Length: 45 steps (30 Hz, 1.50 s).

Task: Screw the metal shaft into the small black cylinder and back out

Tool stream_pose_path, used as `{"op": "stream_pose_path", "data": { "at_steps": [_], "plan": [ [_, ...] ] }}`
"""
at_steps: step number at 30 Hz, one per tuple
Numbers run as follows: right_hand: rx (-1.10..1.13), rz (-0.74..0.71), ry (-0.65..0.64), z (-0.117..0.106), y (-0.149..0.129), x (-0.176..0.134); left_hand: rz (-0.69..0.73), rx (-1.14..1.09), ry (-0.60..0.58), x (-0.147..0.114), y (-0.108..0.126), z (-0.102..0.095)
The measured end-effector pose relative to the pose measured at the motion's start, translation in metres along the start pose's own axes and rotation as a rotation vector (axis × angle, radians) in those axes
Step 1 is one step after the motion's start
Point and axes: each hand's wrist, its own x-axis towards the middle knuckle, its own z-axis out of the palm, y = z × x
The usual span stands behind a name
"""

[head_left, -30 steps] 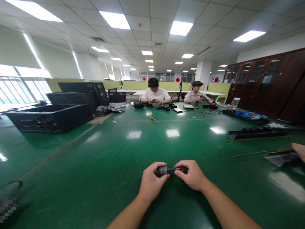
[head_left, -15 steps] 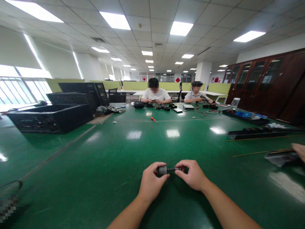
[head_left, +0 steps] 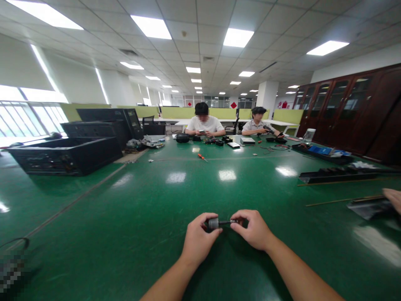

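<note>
Low over the green table [head_left: 150, 225], a grey cylindrical part with a thin dark shaft [head_left: 213, 223] lies level between my two hands. My left hand [head_left: 199, 239] is closed around the thick grey cylinder, thumb below and fingers above. The far end of the shaft is pinched by the thumb and fingers of my right hand [head_left: 256, 230], which partly hide that tip. A bare stretch of shaft shows between the hands. The exact kind of part is too small to tell.
Black computer cases [head_left: 72, 154] stand at the left. An orange screwdriver [head_left: 202, 157] lies ahead. Black metal rails [head_left: 338, 174] and thin rods are at the right, near another person's hand [head_left: 393, 198]. Two people sit across the table handling small items.
My hands and the grey part have hardly moved. Across the table, the person on the right has tilted their head up slightly.
</note>
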Motion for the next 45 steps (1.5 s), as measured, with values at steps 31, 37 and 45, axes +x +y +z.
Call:
{"op": "stream_pose_path", "data": {
  "at_steps": [31,37,45],
  "plan": [
    [-0.022,0.019,0.01,-0.007,0.0,0.001,-0.002,-0.023,0.011,0.002,-0.004,0.0],
    [0.072,0.029,0.041,-0.008,0.009,0.001,-0.01,-0.042,0.012,0.002,-0.001,-0.002],
    [0.378,0.246,0.122,0.004,0.039,0.012,-0.06,-0.084,0.121,0.012,0.003,-0.015]
  ]
}}
